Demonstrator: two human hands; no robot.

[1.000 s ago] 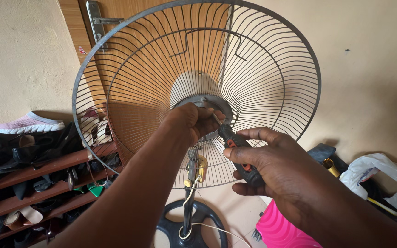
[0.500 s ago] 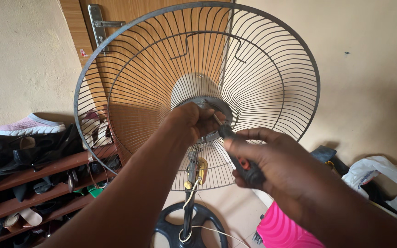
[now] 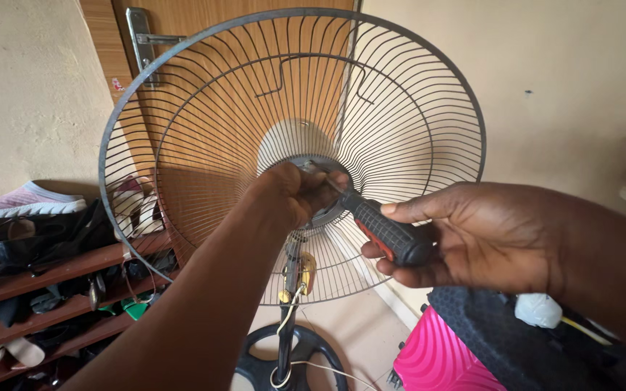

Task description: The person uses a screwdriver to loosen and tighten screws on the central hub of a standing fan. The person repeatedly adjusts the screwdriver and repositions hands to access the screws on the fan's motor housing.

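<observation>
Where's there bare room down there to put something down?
Bare floor shows between the fan's round black base, the wall and the pink case. The shoe rack at left is packed, and dark clutter tops the case under the right hand.

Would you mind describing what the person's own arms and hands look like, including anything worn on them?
Both forearms are bare as far as the frame shows: no sleeve, glove, watch or bracelet is visible. The left hand and right hand show no rings on the visible fingers. The right thumbnail is short and unpainted.

Black-and-red screwdriver handle [image 3: 389,230], pink suitcase [image 3: 436,362]
</observation>
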